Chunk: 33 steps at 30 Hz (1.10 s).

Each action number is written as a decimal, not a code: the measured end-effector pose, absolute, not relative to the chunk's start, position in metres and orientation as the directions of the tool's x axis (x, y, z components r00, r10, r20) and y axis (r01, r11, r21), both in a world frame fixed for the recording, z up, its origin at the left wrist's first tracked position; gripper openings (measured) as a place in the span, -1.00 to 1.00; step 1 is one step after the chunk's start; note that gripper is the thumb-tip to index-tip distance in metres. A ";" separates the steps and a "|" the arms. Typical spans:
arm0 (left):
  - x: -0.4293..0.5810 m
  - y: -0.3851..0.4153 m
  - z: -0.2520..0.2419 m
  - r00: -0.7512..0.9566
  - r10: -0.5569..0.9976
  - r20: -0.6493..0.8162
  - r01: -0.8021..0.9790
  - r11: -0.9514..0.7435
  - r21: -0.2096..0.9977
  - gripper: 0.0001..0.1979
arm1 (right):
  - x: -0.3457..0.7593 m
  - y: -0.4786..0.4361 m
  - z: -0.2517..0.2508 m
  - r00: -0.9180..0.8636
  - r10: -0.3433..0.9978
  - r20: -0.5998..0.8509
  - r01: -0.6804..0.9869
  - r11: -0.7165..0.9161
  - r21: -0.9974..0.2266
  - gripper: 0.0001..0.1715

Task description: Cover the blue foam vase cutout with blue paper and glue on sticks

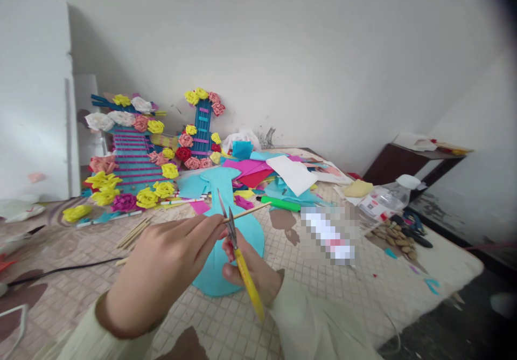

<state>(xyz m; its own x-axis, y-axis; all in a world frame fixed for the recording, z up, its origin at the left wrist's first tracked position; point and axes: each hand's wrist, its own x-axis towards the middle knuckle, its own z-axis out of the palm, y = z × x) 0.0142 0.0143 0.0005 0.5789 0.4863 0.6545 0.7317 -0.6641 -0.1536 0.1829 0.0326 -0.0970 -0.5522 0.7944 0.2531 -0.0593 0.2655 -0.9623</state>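
My left hand (161, 274) pinches a thin wooden stick (252, 210) that points to the right. My right hand (252, 271) grips yellow-handled scissors (241, 260), and their blades stand apart around the stick near my left fingertips. Under both hands lies a round light-blue paper sheet (246, 236) on the patterned mat (283, 306).
Two blue craft structures covered in paper roses (133, 155) stand at the back left. Beside them lie a heap of coloured paper (266, 174), a green marker (280, 203), several loose sticks (133, 233), a clear plastic bottle (388, 195), nuts (393, 237) and a dark low table (407, 163).
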 end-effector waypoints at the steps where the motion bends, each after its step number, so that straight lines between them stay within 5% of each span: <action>1: 0.015 0.015 0.001 0.572 0.488 0.659 0.735 -0.662 -0.148 -0.73 | 0.183 0.033 -0.097 -0.552 0.794 0.253 -0.059 0.265 -0.962 -0.35; 18: 0.015 0.016 0.003 0.574 0.503 0.646 0.742 -0.653 -0.150 -0.70 | 0.182 0.035 -0.110 -0.586 0.780 0.219 -0.137 0.171 -0.976 -0.49; 33: 0.011 0.012 0.006 0.605 0.420 0.676 0.652 -0.749 -0.118 -0.80 | 0.177 0.029 -0.094 -0.371 0.833 0.411 -0.004 0.441 -0.897 -0.39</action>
<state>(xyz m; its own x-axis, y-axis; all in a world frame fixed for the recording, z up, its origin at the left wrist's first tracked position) 0.0108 0.0124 0.0061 0.6053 0.4204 0.6759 0.6517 -0.7493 -0.1176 0.1766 0.0290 -0.0939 -0.3709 0.8326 0.4113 -0.0042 0.4414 -0.8973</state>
